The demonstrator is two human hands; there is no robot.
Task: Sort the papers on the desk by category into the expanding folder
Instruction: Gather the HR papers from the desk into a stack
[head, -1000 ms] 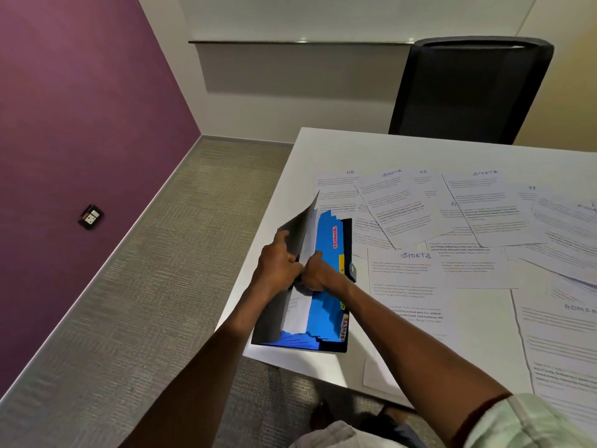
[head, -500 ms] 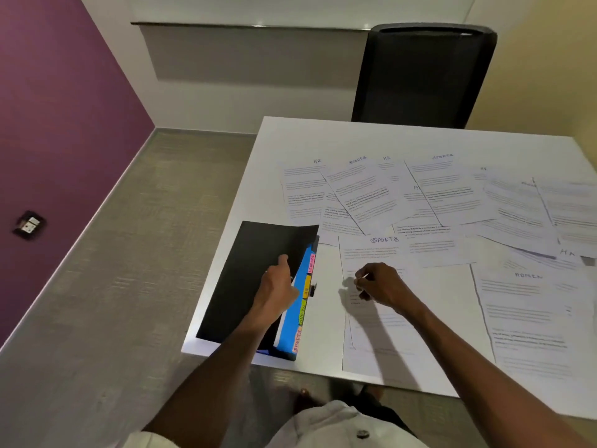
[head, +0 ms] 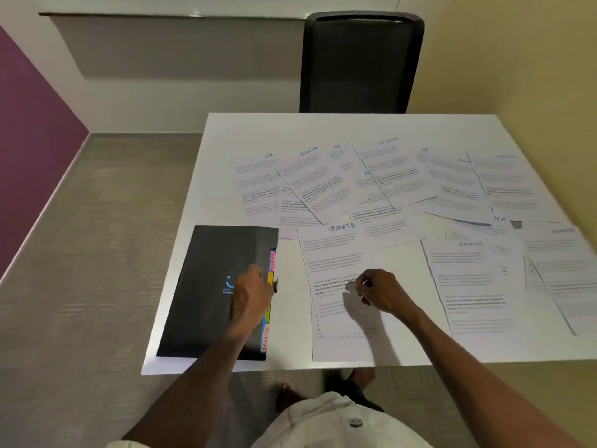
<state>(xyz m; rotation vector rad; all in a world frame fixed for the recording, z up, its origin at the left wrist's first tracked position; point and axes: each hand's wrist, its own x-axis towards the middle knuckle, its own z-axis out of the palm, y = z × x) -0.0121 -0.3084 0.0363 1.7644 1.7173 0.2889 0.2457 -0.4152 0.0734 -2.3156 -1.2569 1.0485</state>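
On folder (head: 206, 286), left hand (head: 250, 294) resting (fingers curled), right hand (head: 378, 291) pinching SPORTS sheet (head: 336, 253)

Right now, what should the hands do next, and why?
Probably lift the nearest white sheet headed SPORTS. The right hand is already on its middle, while the left hand rests on the shut black expanding folder, whose SPORTS tab shows.
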